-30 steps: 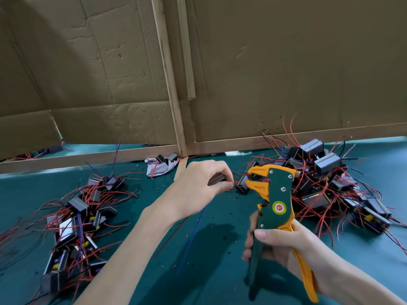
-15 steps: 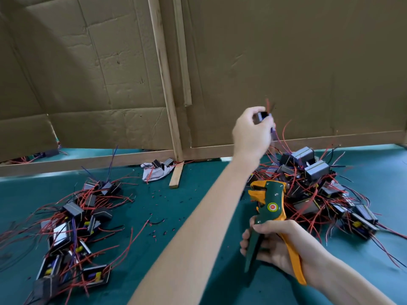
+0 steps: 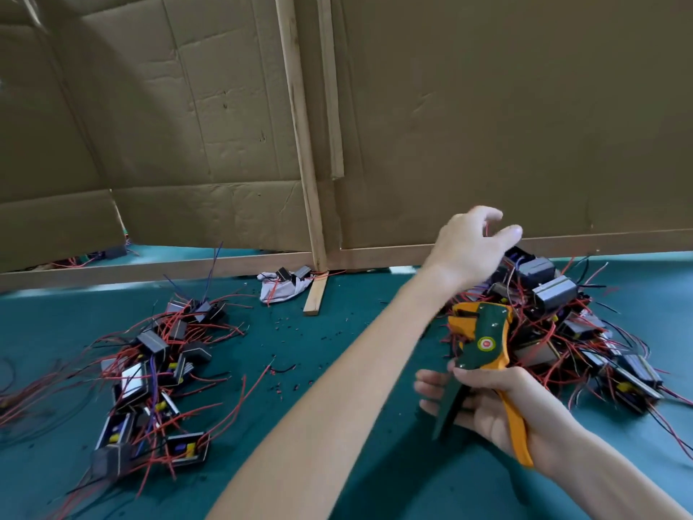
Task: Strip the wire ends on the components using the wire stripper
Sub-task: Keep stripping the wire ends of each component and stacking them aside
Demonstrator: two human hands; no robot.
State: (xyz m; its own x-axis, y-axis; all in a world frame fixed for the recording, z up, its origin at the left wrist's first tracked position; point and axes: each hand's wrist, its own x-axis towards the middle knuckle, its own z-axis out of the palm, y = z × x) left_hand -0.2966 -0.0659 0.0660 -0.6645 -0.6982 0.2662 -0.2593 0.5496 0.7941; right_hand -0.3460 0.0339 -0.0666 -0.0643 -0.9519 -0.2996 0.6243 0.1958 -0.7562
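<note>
Two heaps of components lie on the green worktop (image 3: 292,332): the left heap (image 3: 150,369) sits well apart from both hands, and the right heap (image 3: 562,332) lies directly beyond the wire stripper (image 3: 483,343). The right hand (image 3: 498,403) grips the wire stripper by its green and orange handles, head pointing up and away, just beside the near edge of the right heap; the handles stand apart and no wire is visible in the head. The left hand (image 3: 472,245) hovers above the far side of the right heap with fingers relaxed and spread, carrying no component. A thin red strand shows in the gap between thumb and forefinger; whether it touches the hand cannot be determined. Small dark offcuts of insulation (image 3: 300,384) are scattered on the worktop between the heaps. Judged step: changeover between components, with the tool ready and nothing loaded. The next move calls for lowering the left hand onto one component in the right heap, separating it from tangled leads, presenting a single wire end squarely into the stripper head, then squeezing the handles.
</note>
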